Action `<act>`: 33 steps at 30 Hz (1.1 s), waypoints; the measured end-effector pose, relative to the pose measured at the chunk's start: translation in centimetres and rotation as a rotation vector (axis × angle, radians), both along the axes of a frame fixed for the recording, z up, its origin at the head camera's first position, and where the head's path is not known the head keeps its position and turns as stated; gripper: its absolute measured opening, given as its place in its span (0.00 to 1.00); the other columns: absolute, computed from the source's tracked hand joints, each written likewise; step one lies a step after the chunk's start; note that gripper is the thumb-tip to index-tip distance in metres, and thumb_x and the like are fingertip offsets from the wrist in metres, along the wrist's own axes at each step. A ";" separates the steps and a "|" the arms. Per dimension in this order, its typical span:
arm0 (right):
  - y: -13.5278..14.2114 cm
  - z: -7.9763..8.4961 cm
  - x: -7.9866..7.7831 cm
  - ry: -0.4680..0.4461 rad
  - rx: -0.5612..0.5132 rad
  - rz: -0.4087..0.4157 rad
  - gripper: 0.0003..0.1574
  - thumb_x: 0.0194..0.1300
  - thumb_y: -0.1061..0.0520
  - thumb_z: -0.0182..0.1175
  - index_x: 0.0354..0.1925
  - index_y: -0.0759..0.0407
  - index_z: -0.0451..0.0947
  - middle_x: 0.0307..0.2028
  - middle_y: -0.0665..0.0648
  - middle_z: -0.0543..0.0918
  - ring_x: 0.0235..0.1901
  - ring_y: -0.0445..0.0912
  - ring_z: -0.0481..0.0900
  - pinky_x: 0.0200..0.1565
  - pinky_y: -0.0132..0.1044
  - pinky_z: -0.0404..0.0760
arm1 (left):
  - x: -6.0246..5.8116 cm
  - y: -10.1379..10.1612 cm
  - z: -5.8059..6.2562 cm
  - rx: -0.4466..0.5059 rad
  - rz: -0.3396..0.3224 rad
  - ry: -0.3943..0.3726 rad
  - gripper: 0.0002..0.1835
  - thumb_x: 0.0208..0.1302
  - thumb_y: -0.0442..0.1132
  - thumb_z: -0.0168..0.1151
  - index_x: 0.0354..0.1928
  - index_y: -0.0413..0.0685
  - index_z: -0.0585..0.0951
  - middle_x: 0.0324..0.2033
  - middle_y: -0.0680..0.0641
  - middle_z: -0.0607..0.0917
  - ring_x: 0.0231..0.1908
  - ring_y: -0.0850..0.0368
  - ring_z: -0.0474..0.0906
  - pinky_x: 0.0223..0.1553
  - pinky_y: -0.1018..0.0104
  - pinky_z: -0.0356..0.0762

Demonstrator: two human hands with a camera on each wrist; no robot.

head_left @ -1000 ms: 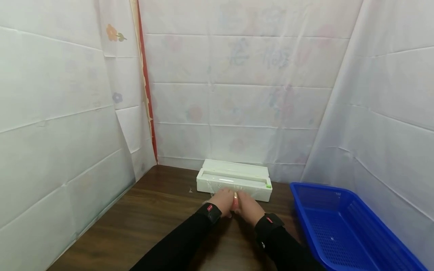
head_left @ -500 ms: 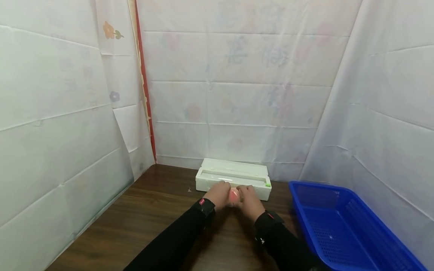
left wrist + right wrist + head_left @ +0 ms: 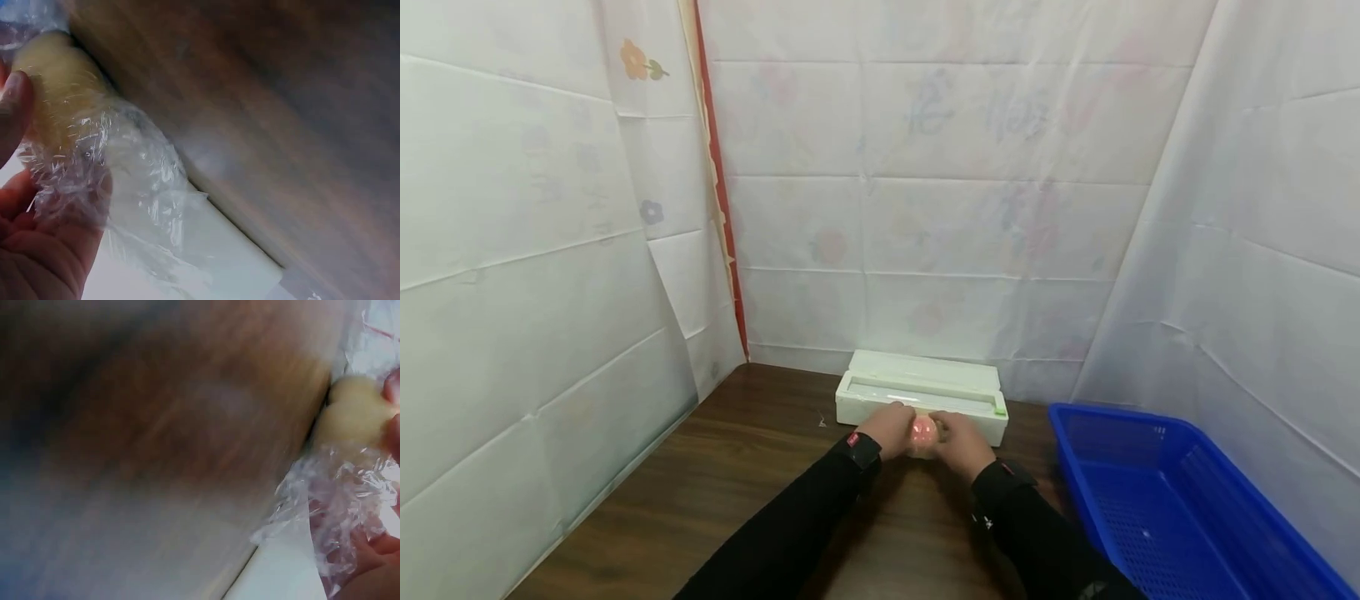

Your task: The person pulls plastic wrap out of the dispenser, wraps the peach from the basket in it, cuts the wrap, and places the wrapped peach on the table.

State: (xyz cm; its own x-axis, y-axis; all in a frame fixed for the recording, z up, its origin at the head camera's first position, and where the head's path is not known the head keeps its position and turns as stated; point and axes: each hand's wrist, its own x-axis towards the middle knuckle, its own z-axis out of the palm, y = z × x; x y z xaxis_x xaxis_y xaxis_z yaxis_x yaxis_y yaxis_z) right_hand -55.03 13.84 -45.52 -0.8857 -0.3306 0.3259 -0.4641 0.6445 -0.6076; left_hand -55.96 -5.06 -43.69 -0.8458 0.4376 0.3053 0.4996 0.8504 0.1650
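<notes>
Between both hands, low over the dark wood table, is a round pink-and-pale-yellow object [image 3: 923, 431] about as big as a small fruit. Its yellow lobed side [image 3: 59, 81] shows in the left wrist view. Crinkled cling film [image 3: 144, 162] covers part of it and trails loosely below. From the left, the left hand [image 3: 889, 427] grips the wrapped object with thumb and curled fingers. The right hand [image 3: 962, 446] pinches it from the right, film [image 3: 344, 487] bunched at its fingers. Directly behind stands a white cling film dispenser [image 3: 850, 408], its lid [image 3: 925, 368] raised.
A blue plastic basket [image 3: 1071, 483] stands on the right of the table [image 3: 752, 467]. White sheeting [image 3: 925, 233] encloses the table at the back and both sides. A green slider [image 3: 1000, 412] sits at the dispenser's right end. A small clear scrap [image 3: 822, 421] lies left of it.
The hands have moved slightly apart around the object, and more of its pink face shows between them. The head view has shifted a little; dispenser and basket stay in place.
</notes>
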 end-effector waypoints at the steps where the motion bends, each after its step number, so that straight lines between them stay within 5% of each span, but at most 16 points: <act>1: 0.1 0.2 0.0 -0.014 -0.014 0.007 0.32 0.64 0.62 0.73 0.66 0.62 0.81 0.62 0.64 0.85 0.63 0.61 0.82 0.62 0.59 0.80 | 0.0 0.0 0.1 0.016 -0.008 -0.016 0.12 0.56 0.38 0.80 0.33 0.47 0.82 0.29 0.51 0.85 0.29 0.59 0.79 0.35 0.64 0.79; 5: 0.2 0.7 -0.4 -0.070 0.000 -0.015 0.25 0.69 0.58 0.70 0.62 0.62 0.79 0.47 0.60 0.88 0.43 0.52 0.85 0.45 0.47 0.82 | -0.4 -0.2 0.2 0.069 -0.007 -0.082 0.11 0.65 0.38 0.73 0.43 0.44 0.80 0.32 0.50 0.85 0.29 0.60 0.76 0.35 0.65 0.76; 9: 0.4 1.3 -0.7 -0.112 0.011 -0.040 0.16 0.73 0.55 0.65 0.53 0.62 0.75 0.29 0.55 0.77 0.25 0.46 0.71 0.32 0.40 0.70 | -0.8 -0.3 0.5 0.095 0.016 -0.132 0.10 0.73 0.40 0.67 0.46 0.43 0.77 0.29 0.51 0.80 0.27 0.59 0.73 0.31 0.66 0.74; 17: 0.9 2.5 -0.4 -0.163 0.027 -0.096 0.20 0.80 0.46 0.58 0.41 0.63 0.79 0.35 0.56 0.81 0.32 0.48 0.74 0.40 0.41 0.72 | -0.6 -0.1 1.2 0.107 0.026 -0.231 0.14 0.81 0.46 0.57 0.47 0.41 0.81 0.28 0.52 0.78 0.26 0.58 0.72 0.35 0.62 0.75; 25: 1.0 1.4 -1.1 -0.246 -0.055 -0.126 0.27 0.79 0.41 0.60 0.28 0.59 0.77 0.25 0.52 0.75 0.25 0.46 0.71 0.33 0.39 0.69 | -0.5 -0.5 0.9 0.203 0.047 -0.288 0.15 0.81 0.47 0.58 0.47 0.40 0.77 0.30 0.51 0.78 0.27 0.59 0.72 0.32 0.65 0.73; 33: 1.1 0.9 -0.1 -0.252 -0.184 -0.076 0.22 0.76 0.45 0.64 0.50 0.60 0.91 0.35 0.56 0.89 0.30 0.44 0.77 0.36 0.37 0.74 | -0.5 -1.5 0.5 0.175 -0.010 -0.189 0.17 0.74 0.51 0.67 0.31 0.49 0.79 0.23 0.56 0.76 0.23 0.62 0.68 0.26 0.67 0.67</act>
State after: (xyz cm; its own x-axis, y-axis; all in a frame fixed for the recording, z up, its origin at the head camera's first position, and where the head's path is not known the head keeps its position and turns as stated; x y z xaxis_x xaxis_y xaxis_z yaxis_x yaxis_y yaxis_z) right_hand -55.14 14.98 -44.65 -0.9661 -0.2159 0.1417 -0.2390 0.5403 -0.8068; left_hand -56.46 -6.52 -43.20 -0.8911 0.4002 0.2141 0.4537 0.7962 0.4003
